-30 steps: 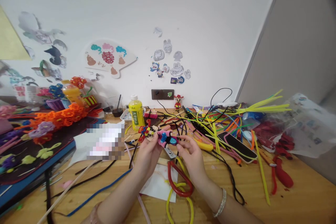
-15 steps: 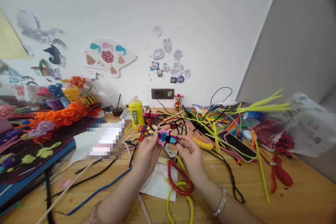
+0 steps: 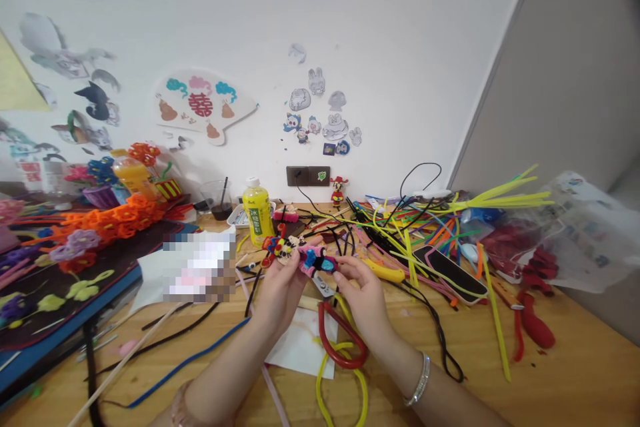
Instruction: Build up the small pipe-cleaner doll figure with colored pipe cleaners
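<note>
Both hands hold a small pipe-cleaner figure (image 3: 305,255) of pink, blue, red and white fuzz above the wooden table (image 3: 550,380). My left hand (image 3: 281,290) is closed around the figure's left part from below. My right hand (image 3: 361,292) pinches its pink and blue right end with fingertips. A silver bracelet (image 3: 419,380) is on my right wrist. Below the hands lie a red loop (image 3: 343,340) and a yellow loop (image 3: 345,383) of pipe cleaner on a white paper (image 3: 299,350).
A yellow drink bottle (image 3: 257,212) stands behind the hands. A phone (image 3: 453,273) lies right among several loose coloured pipe cleaners (image 3: 440,227). Orange and purple pipe-cleaner flowers (image 3: 110,217) lie on a dark board at left. A plastic bag (image 3: 575,227) sits far right.
The view has tilted slightly, so everything sits a little higher in frame. Both hands keep hold of the figure, with only small finger movement.
</note>
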`<state>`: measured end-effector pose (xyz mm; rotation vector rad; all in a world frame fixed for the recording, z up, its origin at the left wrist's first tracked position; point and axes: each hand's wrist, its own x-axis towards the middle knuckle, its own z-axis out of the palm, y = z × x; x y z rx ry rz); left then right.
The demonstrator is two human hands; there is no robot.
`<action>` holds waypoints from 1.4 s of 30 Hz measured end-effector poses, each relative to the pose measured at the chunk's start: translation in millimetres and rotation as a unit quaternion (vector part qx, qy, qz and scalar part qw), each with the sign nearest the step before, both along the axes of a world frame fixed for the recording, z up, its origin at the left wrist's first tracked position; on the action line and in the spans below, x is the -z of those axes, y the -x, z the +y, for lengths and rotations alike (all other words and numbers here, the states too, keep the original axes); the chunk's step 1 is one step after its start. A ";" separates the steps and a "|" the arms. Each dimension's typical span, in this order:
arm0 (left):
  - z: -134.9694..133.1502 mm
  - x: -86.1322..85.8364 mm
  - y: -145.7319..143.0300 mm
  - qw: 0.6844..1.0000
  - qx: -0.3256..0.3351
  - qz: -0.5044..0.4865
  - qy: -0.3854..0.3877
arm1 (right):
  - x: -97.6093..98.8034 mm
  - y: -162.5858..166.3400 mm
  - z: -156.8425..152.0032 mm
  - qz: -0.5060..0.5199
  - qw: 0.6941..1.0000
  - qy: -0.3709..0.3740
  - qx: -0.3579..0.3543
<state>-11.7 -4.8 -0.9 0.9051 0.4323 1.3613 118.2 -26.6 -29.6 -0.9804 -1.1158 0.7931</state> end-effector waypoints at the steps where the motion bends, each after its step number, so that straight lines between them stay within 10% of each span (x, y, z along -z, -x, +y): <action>1: 0.2 0.1 -0.3 1.000 -0.002 0.000 -0.001 | -0.1 0.1 0.0 0.003 1.000 0.000 0.001; 17: 4.4 -6.0 15.0 0.999 0.018 0.029 0.036 | -11.1 -7.6 -4.3 -0.112 0.989 -0.069 -0.064; 29: 3.3 -1.8 11.6 0.997 0.011 0.069 0.012 | -1.3 -3.0 2.8 -0.162 0.983 0.044 -0.074; 42: 7.5 -7.7 14.5 0.997 -0.008 0.036 0.070 | 2.7 -23.2 20.9 -0.056 0.997 0.028 0.035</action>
